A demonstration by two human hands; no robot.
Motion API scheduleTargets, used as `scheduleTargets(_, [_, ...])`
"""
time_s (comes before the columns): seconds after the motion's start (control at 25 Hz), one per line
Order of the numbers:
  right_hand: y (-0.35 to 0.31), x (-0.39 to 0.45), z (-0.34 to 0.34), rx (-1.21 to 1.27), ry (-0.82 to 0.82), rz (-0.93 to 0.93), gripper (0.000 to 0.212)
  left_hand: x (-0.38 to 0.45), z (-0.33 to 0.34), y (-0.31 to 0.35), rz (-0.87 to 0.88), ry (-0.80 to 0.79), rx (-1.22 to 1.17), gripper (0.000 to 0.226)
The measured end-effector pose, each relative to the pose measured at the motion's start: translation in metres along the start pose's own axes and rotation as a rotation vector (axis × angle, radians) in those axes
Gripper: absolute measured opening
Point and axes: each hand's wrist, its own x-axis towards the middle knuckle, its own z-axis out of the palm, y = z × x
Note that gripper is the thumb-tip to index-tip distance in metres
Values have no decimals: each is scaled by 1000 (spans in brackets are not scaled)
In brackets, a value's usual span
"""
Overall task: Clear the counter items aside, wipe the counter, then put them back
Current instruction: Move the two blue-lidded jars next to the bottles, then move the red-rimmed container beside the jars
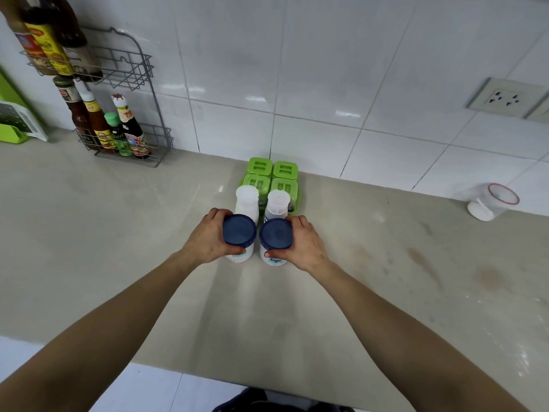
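Your left hand (209, 240) grips one blue-lidded jar (239, 233); your right hand (306, 242) grips its twin (276, 237), labelled "Sugar" in blue script. Both jars stand side by side on the counter (297, 307). Two white bottles (247, 200) touch them at 12 o'clock, then green boxes (271, 176). A sauce rack (118, 126) stands at 10 o'clock, a clear tub (490, 202) at 3.
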Motion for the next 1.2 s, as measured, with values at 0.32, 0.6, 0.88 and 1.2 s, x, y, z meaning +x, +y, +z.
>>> scheduleTargets(0.32, [49, -15, -30, -12, -98, -42, 122, -20, 13, 32, 79, 393, -79, 70])
scheduleTargets(0.6, [180, -35, -116, -43, -15, 96, 111, 19, 96, 169, 488, 435, -126, 37])
scheduleTargets(0.88, [343, -49, -207, -112, 111, 357, 90, 93, 230, 270, 379, -17, 185, 58])
scheduleTargets(1.2, [463, 1, -248, 327, 437, 730, 81, 169, 311, 305, 262, -206, 430, 63])
